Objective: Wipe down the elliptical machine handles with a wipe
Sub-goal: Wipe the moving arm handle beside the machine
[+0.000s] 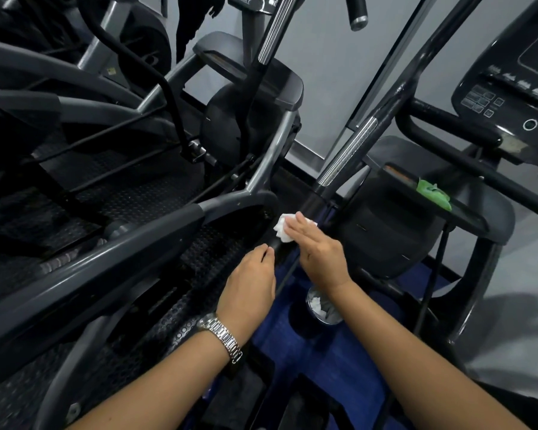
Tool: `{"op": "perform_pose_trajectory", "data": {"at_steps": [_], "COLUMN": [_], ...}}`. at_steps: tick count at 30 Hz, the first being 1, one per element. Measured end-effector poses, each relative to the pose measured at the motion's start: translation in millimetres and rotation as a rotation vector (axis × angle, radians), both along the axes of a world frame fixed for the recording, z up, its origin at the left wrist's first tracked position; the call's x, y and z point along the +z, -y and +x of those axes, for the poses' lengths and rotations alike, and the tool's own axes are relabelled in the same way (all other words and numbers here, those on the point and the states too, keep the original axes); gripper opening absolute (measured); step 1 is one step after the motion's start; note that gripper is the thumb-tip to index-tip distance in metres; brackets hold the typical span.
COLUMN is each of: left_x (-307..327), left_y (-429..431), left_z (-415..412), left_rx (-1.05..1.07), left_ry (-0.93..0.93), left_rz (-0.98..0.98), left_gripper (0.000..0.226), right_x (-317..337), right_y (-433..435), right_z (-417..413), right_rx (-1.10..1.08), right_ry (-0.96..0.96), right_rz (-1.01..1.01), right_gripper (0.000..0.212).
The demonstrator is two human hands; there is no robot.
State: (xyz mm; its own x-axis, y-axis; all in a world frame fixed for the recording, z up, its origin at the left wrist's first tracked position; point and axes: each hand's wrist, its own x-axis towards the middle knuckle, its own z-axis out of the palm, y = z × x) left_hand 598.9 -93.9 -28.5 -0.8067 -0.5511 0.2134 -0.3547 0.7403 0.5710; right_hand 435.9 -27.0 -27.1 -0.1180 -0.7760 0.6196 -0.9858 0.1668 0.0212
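Observation:
A long black elliptical handle [382, 110] with a silver grip band [348, 150] runs from the upper right down to the middle of the head view. My right hand [319, 254] presses a crumpled white wipe [280, 228] against the handle's lower black part, fingers flat over it. My left hand [251, 282], wearing a silver watch, grips the same bar just below the wipe, fingers curled around it. A second handle [275, 29] with a silver band rises at the top middle.
The console [510, 88] of the machine is at the upper right, with a green cloth [434, 193] on the shroud below it. A cup of white wipes [323, 307] stands on the blue floor under my right wrist. Another elliptical's frame [106, 237] and black studded mat fill the left.

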Motion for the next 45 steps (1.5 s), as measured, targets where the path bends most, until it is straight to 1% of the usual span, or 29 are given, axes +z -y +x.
{"op": "perform_pose_trajectory", "data": {"at_steps": [2,3,5,6,8,10,11,14,16,19,21,22,25,27,30,34,37,39,41,45], "left_x": [0,0,-1,-1,0,0,0,-1,-1,-3,-3,-3,1,6,16,22,19,15,12,10], "left_y": [1,1,0,-1,-2,-1,-1,0,-1,0,1,2,5,6,10,14,14,16,18,18], "left_z": [0,0,1,1,2,2,1,0,1,1,0,-1,-6,-15,-40,-81,-100,-105,-108,-110], "left_rx": [0.001,0.001,0.003,0.004,0.002,0.003,0.006,0.01,0.014,0.016,0.018,0.023,0.033,0.024,0.006,0.041,0.107,0.125,0.13,0.124], "left_ry": [0.0,0.002,0.004,0.003,0.003,-0.001,-0.005,-0.014,-0.015,-0.03,-0.052,-0.065,-0.113,-0.161,-0.263,-0.393,-0.463,-0.509,-0.54,-0.559], "left_rz": [-0.004,-0.006,-0.004,-0.004,-0.01,-0.008,-0.008,-0.01,-0.005,0.013,0.038,0.052,0.078,0.076,0.06,0.04,0.028,0.0,-0.021,-0.041], "left_gripper": [0.045,0.045,0.045,0.045,0.044,0.045,0.045,0.045,0.045,0.044,0.044,0.043,0.041,0.042,0.044,0.043,0.038,0.034,0.033,0.033], "right_x": [10,15,20,16,5,-1,2,18,19,4,1,3,16,26,41,52,48,40,31,37], "right_y": [2,5,11,11,7,-1,-2,7,11,1,-10,-14,-27,-39,-53,-48,-28,-9,7,21], "right_z": [-10,-14,-14,-10,-2,1,-3,-13,-9,6,8,6,-2,-12,-28,-34,-30,-23,-16,-26], "right_rx": [-0.032,-0.074,-0.13,-0.131,-0.091,-0.025,-0.017,-0.093,-0.123,-0.052,0.0,0.003,-0.067,-0.154,-0.262,-0.288,-0.255,-0.201,-0.135,-0.112], "right_ry": [0.024,0.069,0.168,0.176,0.137,0.124,0.125,0.193,0.263,0.217,0.257,0.308,0.554,0.664,0.644,0.62,0.59,0.587,0.627,0.632], "right_rz": [-0.028,-0.061,-0.128,-0.137,-0.082,-0.018,-0.022,-0.149,-0.184,-0.071,-0.012,-0.022,-0.178,-0.297,-0.4,-0.534,-0.602,-0.583,-0.569,-0.669], "right_gripper": [0.042,0.044,0.04,0.036,0.034,0.04,0.041,0.038,0.038,0.041,0.042,0.04,0.029,0.029,0.032,0.027,0.025,0.024,0.023,0.018]}}
